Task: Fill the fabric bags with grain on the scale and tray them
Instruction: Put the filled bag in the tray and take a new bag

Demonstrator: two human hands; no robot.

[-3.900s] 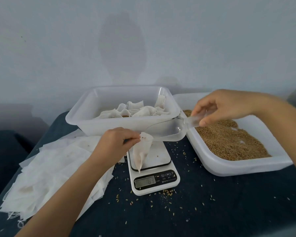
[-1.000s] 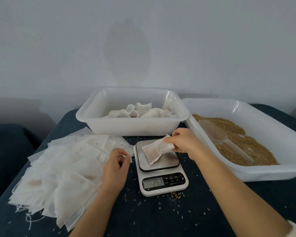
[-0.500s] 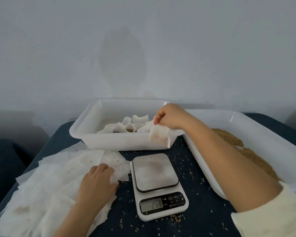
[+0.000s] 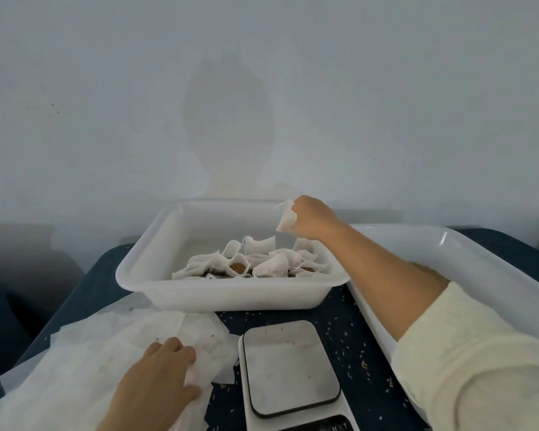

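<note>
At lower left, the left hand (image 4: 159,377) rests flat, fingers relaxed, on thin empty fabric bags (image 4: 75,368). At centre, the scale (image 4: 290,368) shows its bare rounded-square platform. Above the white plastic tray (image 4: 218,293), the right hand (image 4: 313,220) pinches a limp filled bag (image 4: 286,219), its long axis hanging near vertical.

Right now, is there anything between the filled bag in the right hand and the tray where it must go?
Nothing visible. The right hand holds the filled bag above the tray, over its back right part, with only other filled bags below.
</note>
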